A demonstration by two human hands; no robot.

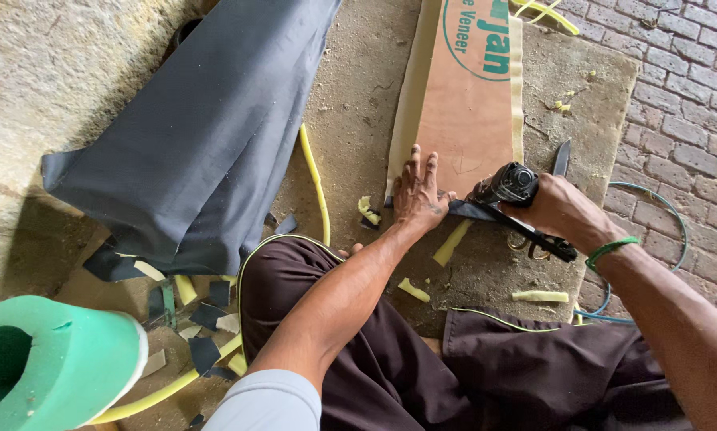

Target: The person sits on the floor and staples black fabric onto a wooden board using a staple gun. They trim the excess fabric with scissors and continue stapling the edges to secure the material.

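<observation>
Plywood strip [462,120] w/ foam edging lies on a mat [582,96] on the ground, running from top of view down to the person's hands. Black fabric strip [474,211] sits across its near end. Left hand [418,191] lies flat on the ply, fingers spread & pressing down, thumb by the fabric. Right hand [562,209] is wrapped tight around a black staple gun [514,191], nose at the fabric. Green band [610,250] on right wrist. Yellow foam scraps [452,242] lie just beside. Grey cloth [207,136] lies left, green foam roll [55,359] bottom left, brick paving [685,72] right.
</observation>
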